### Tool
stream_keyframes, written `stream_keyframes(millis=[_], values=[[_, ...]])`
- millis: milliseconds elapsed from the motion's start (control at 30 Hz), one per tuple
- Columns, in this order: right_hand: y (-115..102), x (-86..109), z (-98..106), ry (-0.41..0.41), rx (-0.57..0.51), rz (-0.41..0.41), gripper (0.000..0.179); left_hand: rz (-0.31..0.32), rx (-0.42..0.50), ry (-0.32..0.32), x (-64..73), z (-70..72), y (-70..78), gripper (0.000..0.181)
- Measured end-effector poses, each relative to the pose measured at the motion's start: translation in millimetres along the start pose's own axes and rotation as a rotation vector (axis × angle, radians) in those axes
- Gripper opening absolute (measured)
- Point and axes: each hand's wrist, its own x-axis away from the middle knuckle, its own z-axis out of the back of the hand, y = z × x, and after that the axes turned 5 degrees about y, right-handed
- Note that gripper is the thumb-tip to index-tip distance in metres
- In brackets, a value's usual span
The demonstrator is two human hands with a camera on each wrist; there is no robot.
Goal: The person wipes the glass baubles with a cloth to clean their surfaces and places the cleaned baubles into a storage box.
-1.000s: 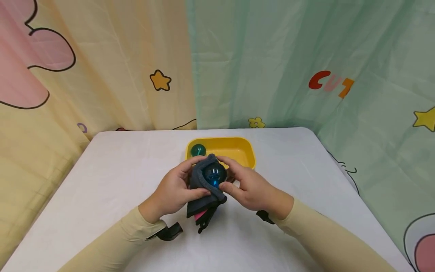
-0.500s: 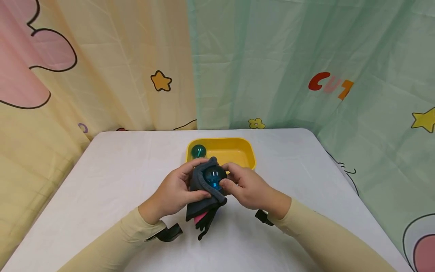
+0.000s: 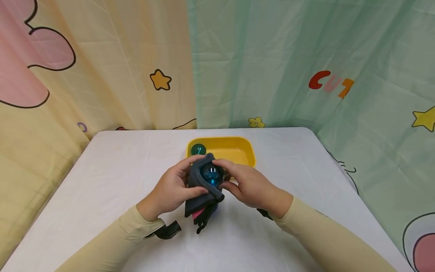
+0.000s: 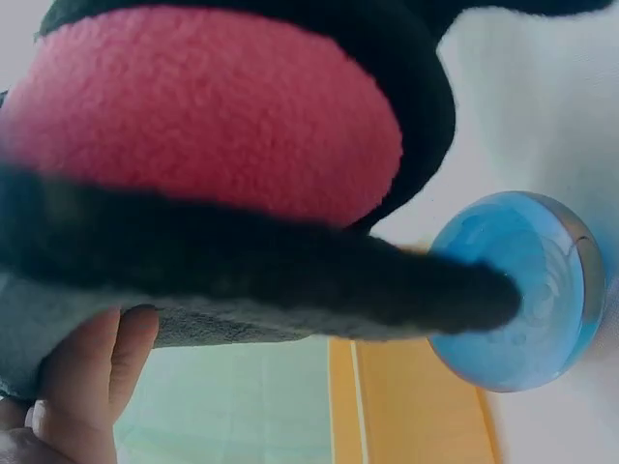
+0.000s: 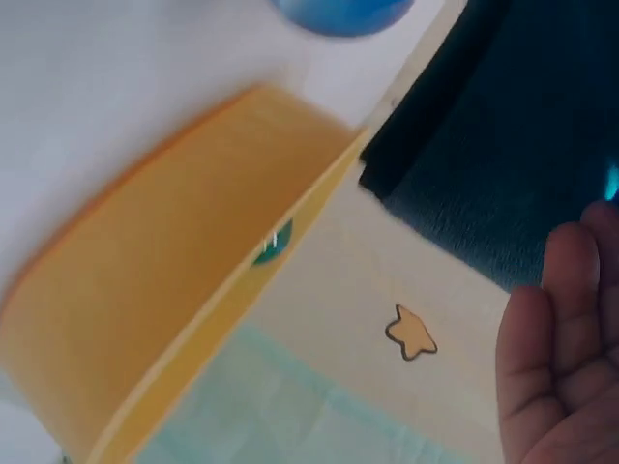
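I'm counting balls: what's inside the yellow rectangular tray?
The tray holds a transparent green ball at its left. Grey fabric, left hand and right hand cover part of the tray; anything there cannot be seen.

Grey cloth (image 3: 198, 204), blue ball (image 3: 212, 174), yellow tray (image 3: 234, 152)

A yellow curtain (image 3: 115, 49) is hanging at upper left, showing a pink shape (image 3: 25, 56) and an orange star (image 3: 161, 80); a green curtain (image 3: 272, 56) is hanging at upper right, showing colourful letters (image 3: 329, 87); a white table (image 3: 125, 166) is filling the lower middle
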Motion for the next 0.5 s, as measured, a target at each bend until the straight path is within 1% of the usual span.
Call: stream_keyframes(millis=[33,100,200,267,333,400,500], values=[[0.8,0.3,-0.4,-0.005,-0.018,-0.014,0.064,-0.001,-0.002,-0.002,0.1,-0.9,0.7,0.077],[1.7,0.8,-1.4,-0.017,-0.094,-0.053,0.06,-0.003,-0.007,-0.006,0.3,-2.6,1.2,0.077],[3.3,1.2,-4.7,-0.035,-0.263,-0.134,0.048,0.008,-0.019,-0.01,1.4,-4.2,0.7,0.076],[3.2,1.2,-6.3,-0.029,-0.321,-0.147,0.044,0.015,-0.021,-0.009,2.0,-4.5,0.5,0.076],[2.9,1.4,-6.7,-0.021,-0.315,-0.122,0.048,0.012,-0.022,-0.004,2.1,-3.8,0.0,0.077],[1.8,1.4,-5.6,-0.015,-0.253,-0.08,0.061,0.002,-0.013,0.005,1.7,-2.5,0.2,0.078],[0.3,0.9,-2.6,-0.03,-0.149,-0.023,0.075,-0.009,0.002,0.01,1.1,-0.1,0.2,0.078]])
